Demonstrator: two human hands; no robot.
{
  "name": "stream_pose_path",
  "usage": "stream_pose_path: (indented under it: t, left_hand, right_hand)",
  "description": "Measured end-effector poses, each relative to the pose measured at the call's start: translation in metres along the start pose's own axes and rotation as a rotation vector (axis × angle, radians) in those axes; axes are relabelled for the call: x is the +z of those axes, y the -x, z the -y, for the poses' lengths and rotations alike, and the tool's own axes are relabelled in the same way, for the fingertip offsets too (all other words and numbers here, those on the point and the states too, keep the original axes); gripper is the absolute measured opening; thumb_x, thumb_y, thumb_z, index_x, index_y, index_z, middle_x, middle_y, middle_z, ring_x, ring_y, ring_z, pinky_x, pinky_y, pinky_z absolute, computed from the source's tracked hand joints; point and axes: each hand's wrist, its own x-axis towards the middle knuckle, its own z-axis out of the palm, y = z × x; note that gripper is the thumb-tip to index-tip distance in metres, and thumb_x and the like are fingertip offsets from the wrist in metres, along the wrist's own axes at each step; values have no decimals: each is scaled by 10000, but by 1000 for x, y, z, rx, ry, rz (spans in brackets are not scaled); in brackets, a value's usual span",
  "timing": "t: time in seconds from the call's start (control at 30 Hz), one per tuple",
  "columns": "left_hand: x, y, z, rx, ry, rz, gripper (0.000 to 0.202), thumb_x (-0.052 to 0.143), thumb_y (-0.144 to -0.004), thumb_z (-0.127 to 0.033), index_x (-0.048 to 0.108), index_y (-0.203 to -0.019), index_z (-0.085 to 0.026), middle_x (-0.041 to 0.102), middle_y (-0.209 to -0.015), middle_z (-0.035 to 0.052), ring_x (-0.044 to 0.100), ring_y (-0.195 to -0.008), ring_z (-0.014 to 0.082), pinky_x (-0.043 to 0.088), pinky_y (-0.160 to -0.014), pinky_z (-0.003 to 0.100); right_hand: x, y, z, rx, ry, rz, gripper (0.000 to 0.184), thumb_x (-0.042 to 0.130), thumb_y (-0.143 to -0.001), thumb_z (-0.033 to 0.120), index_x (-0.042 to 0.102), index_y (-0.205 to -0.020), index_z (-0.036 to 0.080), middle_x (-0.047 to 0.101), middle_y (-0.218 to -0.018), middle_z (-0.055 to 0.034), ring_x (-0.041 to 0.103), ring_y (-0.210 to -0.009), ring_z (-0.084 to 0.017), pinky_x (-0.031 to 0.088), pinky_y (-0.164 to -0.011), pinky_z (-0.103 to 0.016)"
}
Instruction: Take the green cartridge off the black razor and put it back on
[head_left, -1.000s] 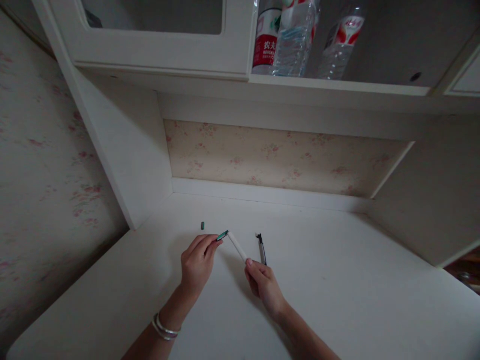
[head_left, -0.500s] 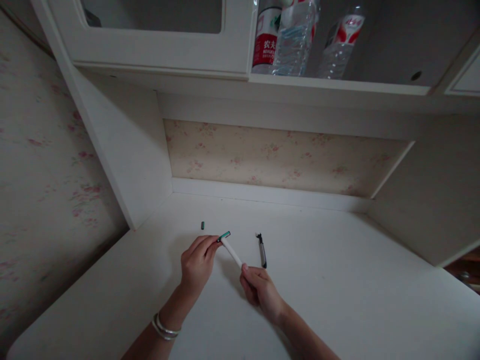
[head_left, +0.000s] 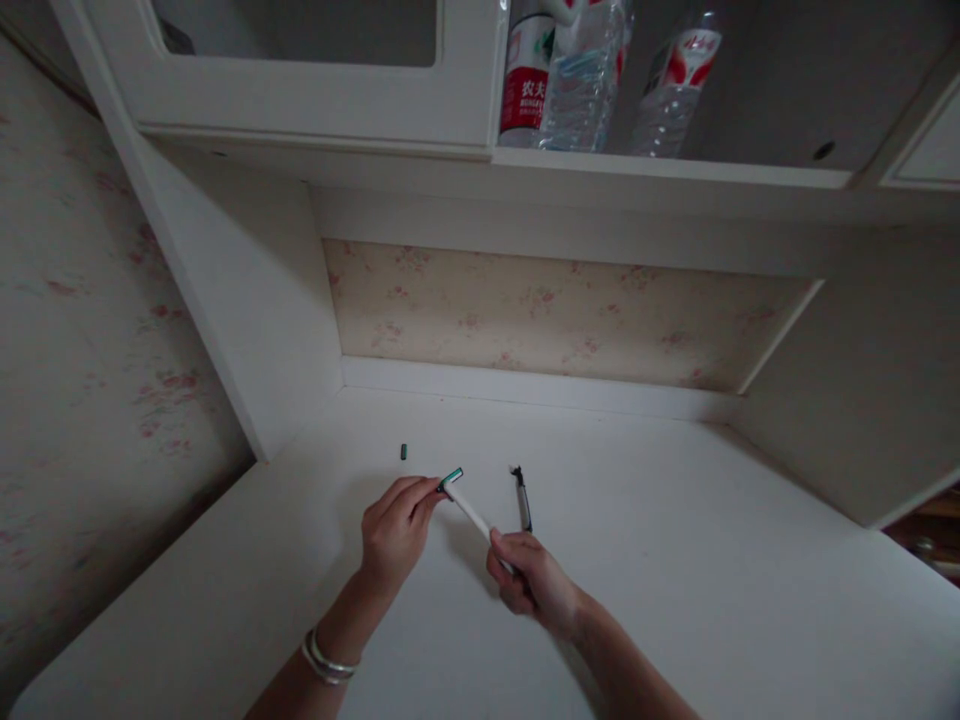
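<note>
My left hand [head_left: 395, 533] pinches a small green cap [head_left: 451, 477] between thumb and fingertips, a silver bangle on its wrist. My right hand [head_left: 529, 580] is closed around the lower end of a white pen barrel [head_left: 469, 508], which slants up and left so its tip meets the green cap. A black pen [head_left: 522, 497] lies on the white desk [head_left: 675, 590] just behind my right hand. A tiny dark green piece [head_left: 404, 452] rests on the desk farther back, to the left of both hands.
A white cabinet side panel [head_left: 255, 300] stands at the left, floral wallpaper behind the desk. Overhead, a shelf holds water bottles [head_left: 581, 75] and a red-labelled bottle [head_left: 523, 85], beside a cabinet door [head_left: 300, 60]. Another panel closes the right side.
My right hand has brought the white barrel leftward until its tip meets the green cap held by my left hand; my right hand then shifted slightly right and down.
</note>
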Motion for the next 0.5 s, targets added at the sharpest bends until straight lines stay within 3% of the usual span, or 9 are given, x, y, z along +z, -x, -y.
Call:
stream_pose_path:
  t: [0.17,0.3,0.5]
  left_hand:
    - [1,0,2,-20,-14,-3,111,642,-816,-144,637,-925,-166,655,-827,33,631,-740,123,534,-674,215]
    - [1,0,3,-44,8,-16,109,637,-816,-142,637,-923,-164,653,-825,34,631,-734,128,535,-656,220]
    - [1,-1,0,-41,4,-16,116,635,-815,-128,638,-926,-163,654,-827,35,631,-742,128,530,-665,219]
  right_hand:
    - [-2,-3,-1,-159,193,-147,568,512,-807,656,457,-531,163,304,-376,67,195,-336,-53,100,-339,-211]
    - [-4,-7,-2,-216,180,-270,561,524,-795,666,436,-543,172,256,-408,81,182,-358,-56,98,-353,-211]
    - [0,-6,-6,-162,164,-171,566,514,-807,659,443,-528,171,270,-390,75,184,-350,-59,102,-351,-216]
